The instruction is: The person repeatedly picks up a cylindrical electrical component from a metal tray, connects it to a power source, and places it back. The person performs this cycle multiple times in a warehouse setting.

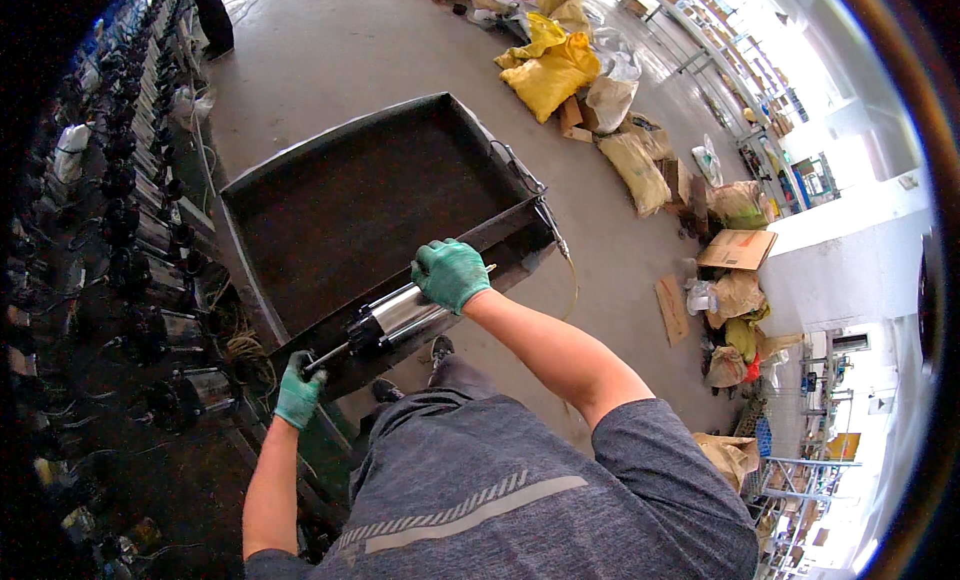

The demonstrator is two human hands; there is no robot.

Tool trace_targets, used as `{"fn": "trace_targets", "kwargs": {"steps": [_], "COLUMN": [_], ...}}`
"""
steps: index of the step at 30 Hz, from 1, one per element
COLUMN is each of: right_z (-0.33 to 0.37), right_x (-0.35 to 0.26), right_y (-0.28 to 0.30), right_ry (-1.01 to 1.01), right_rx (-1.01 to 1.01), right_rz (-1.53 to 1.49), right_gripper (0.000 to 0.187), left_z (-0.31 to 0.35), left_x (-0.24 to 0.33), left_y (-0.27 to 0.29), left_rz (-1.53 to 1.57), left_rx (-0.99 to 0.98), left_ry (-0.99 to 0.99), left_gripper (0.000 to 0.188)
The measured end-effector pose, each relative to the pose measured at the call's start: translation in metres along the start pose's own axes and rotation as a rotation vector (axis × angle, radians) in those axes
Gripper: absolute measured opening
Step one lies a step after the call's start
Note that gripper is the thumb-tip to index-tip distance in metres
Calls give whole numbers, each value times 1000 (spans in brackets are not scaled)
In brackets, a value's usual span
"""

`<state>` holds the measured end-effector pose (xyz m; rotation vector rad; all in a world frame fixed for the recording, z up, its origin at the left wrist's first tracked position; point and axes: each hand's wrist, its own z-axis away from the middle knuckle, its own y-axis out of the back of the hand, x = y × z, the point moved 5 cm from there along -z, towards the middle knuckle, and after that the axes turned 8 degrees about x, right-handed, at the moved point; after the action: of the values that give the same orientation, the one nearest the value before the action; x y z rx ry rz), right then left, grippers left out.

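Note:
A silver metal cylinder (403, 314) with a black end piece and a thin shaft lies slanted along the near side of a dark metal tray (385, 180). Wearing a green glove, my right hand (450, 274) is closed over the cylinder's upper right end. Lower on the left, my left hand (299, 392), gloved in the same green, closes around the far tip of the shaft. The fingertips there partly hide the shaft's end. Inside, the tray is too dark to make out in detail.
Rows of similar motor-like cylinders (185, 330) with cables fill the left side. A thin hose (572, 280) hangs off the tray's right corner. Yellow sacks (553, 72), bags and cardboard (737, 248) lie on the floor to the right. Another person's leg (211, 15) shows at the upper left.

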<state>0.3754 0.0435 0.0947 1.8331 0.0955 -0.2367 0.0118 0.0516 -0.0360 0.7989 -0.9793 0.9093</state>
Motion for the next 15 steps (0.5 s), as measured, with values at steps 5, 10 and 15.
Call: {"fn": "trace_targets", "kwargs": {"steps": [5, 10, 15], "right_z": [1, 2, 0], "right_x": [3, 1, 1], "right_y": [-2, 1, -1], "right_ry": [-10, 38, 29], "right_rx": [1, 97, 88], "right_rz": [19, -7, -8], "right_gripper": [27, 22, 21], "left_z": [-1, -11, -15], "left_x": [3, 29, 17], "left_y": [-4, 2, -1], "left_rz": [-225, -291, -316], "left_rx": [95, -169, -103], "left_ry": [-237, 189, 9], "left_gripper": [34, 26, 18]}}
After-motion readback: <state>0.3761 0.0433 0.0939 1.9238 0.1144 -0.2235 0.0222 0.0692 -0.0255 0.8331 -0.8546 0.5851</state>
